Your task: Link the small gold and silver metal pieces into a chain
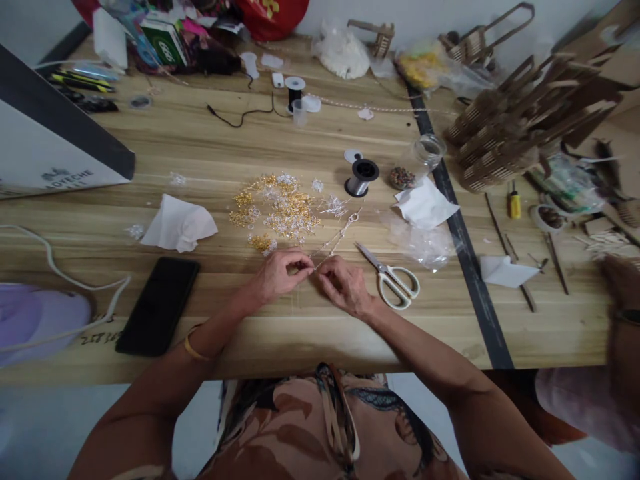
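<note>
A thin beaded strand [341, 233] runs from a small loop on the table down to my fingertips. My left hand [284, 273] pinches its near end between thumb and forefinger. Close beside it, my right hand [344, 283] is closed on the same strand, fingers curled. Fine thread seems to hang below the fingertips, too thin to follow. Just beyond my hands lies a spread pile of gold and clear beads [285, 210]. Scissors [395, 277] with white handles rest to the right of my right hand, blades slightly parted.
A spool of wire [361, 177], a glass jar [425, 155] and crumpled white paper [425, 203] stand beyond the scissors. To the left are a black phone [159, 305] and a paper tissue [179, 225]. Small wooden baskets [493, 143] crowd the right; another person's arm [623, 333] shows there.
</note>
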Motion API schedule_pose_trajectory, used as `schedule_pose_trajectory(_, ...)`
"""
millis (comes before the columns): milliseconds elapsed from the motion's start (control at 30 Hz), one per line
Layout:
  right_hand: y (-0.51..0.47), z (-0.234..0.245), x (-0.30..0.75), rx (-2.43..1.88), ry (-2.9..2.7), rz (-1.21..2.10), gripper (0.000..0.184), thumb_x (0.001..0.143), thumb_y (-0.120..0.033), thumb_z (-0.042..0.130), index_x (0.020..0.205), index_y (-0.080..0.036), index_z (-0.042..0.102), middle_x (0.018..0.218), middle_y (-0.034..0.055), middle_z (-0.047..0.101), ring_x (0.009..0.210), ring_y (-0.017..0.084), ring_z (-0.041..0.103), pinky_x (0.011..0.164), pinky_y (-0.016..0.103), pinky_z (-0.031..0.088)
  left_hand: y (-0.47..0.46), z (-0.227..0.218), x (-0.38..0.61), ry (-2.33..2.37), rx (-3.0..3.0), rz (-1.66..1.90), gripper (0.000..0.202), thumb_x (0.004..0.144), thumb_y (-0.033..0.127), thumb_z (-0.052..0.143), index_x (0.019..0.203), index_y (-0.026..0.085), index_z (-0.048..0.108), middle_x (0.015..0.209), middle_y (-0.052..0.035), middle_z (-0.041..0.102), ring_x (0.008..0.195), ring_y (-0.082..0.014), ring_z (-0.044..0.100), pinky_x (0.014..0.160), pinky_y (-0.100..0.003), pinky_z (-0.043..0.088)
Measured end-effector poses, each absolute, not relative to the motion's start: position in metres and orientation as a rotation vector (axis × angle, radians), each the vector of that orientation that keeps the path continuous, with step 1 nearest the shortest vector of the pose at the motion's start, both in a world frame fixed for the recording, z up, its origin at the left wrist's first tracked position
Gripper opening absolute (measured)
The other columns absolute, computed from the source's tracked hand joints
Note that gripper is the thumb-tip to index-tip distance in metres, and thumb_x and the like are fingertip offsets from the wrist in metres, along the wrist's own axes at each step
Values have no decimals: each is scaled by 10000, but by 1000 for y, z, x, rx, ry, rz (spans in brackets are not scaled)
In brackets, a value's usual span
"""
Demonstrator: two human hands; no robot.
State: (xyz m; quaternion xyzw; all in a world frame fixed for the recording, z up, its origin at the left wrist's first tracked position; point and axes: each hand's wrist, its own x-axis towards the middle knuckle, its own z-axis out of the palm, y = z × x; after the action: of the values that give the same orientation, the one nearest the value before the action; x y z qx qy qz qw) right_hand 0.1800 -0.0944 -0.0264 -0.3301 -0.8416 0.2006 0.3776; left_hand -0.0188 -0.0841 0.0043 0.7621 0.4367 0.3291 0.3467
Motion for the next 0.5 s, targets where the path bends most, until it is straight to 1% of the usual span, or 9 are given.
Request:
schedule_pose_trajectory(200, -94, -24, 179, -850, -2155, 502, 19, 920, -200, 507, 933, -202, 519, 812, 57, 622, 720, 157, 588, 632, 274, 468, -85, 3, -19, 1135, 1961, 849, 69, 793, 156, 634, 748, 136, 682, 721, -39, 678, 662, -128, 599, 652, -238, 466)
schedule_pose_trajectory(500, -94, -23, 178, -839, -2153, 505, 25, 922, -197, 508, 943, -207, 519, 824, 60, 633, 749, 162, 606, 644, 275, 485, -84, 2, -18, 1127, 1924, 847, 80, 786, 157, 624, 742, 139, 689, 726, -44, 686, 667, -133, 606, 654, -242, 469)
